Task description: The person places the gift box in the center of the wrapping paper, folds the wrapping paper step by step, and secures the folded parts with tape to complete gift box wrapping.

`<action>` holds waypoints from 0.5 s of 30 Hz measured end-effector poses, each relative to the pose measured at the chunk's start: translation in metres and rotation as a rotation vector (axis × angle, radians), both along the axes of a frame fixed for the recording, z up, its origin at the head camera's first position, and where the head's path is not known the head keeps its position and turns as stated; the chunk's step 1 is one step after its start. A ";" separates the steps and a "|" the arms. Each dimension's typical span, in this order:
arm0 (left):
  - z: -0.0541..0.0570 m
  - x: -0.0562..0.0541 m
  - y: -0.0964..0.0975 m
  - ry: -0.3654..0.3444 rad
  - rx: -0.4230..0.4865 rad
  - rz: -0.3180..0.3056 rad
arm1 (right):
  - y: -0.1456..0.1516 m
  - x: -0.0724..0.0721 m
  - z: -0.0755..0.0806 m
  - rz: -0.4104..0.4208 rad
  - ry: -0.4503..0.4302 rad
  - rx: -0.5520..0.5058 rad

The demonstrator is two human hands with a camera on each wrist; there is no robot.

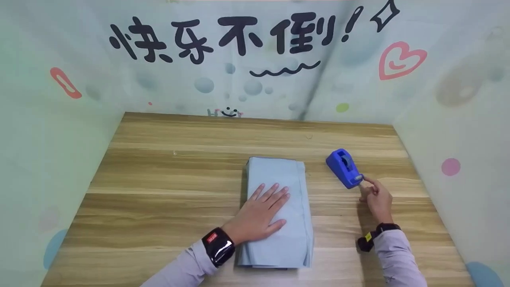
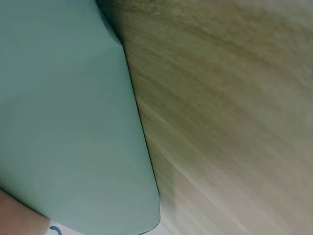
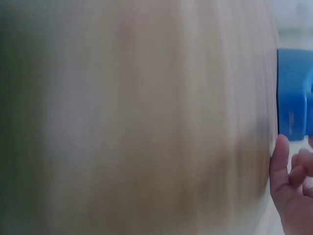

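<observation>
A long parcel in light blue paper (image 1: 279, 171) lies on the wooden table, with a loose paper edge running down its right side. On top of it my left hand (image 1: 261, 217) rests flat, fingers spread. The paper's side (image 2: 73, 112) fills much of the left wrist view. To the right stands a blue tape dispenser (image 1: 339, 166) with a roll of tape inside. My right hand (image 1: 379, 201) reaches its cutter end: the index finger is stretched to the tape end, the thumb is held lower and apart, and the other fingers are curled. The dispenser (image 3: 293, 93) also shows in the right wrist view.
The wood-grain tabletop (image 1: 159, 191) is enclosed by a printed backdrop (image 1: 239, 91) behind and at both sides. Black wrist straps are on both arms; a small black device (image 1: 364, 244) hangs beside the right one.
</observation>
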State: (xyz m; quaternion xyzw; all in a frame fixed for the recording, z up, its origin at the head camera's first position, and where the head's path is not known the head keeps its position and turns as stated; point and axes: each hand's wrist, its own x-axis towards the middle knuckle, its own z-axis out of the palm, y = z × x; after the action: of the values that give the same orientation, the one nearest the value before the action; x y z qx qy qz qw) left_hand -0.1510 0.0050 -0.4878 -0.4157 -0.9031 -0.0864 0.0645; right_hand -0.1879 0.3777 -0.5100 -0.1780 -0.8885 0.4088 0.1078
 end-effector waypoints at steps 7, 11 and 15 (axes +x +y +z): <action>0.000 0.000 0.000 -0.024 0.001 0.001 | -0.009 0.007 0.026 0.081 -0.126 -0.099; 0.000 0.000 0.000 -0.018 0.001 0.001 | -0.032 0.011 0.044 0.228 -0.133 -0.207; 0.001 0.001 0.001 -0.021 0.013 -0.003 | -0.063 0.016 0.059 0.429 -0.105 -0.307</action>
State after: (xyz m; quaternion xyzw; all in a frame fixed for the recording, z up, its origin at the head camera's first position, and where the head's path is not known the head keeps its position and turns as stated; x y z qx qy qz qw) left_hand -0.1504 0.0056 -0.4866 -0.4155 -0.9026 -0.0969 0.0575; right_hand -0.1715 0.3146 -0.4511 -0.0207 -0.8379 0.5425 -0.0558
